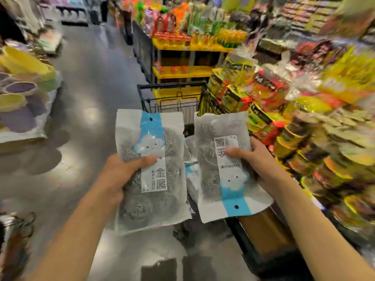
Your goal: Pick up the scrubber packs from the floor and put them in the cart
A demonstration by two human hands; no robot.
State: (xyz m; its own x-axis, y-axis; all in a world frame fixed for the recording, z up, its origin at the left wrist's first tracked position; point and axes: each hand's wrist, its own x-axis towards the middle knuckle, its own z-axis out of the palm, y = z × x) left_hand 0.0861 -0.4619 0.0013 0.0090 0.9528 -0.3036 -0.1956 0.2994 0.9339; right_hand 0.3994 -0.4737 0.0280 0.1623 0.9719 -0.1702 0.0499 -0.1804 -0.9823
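With the left hand (119, 175) gripping one scrubber pack (151, 171) and the right hand (257, 159) another (225, 165), both above the cart (172, 98), the person should lower them inside before letting go

Glossy grey floor (97, 82) between crowded shop shelves (188, 47).

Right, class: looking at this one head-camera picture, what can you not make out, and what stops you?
- Cart contents: hidden behind the two held packs, left and right.
- Shelf goods on the right: motion blur.
- Dark shapes at the bottom: cut off by the edge.
- Small print on both packs: too small.
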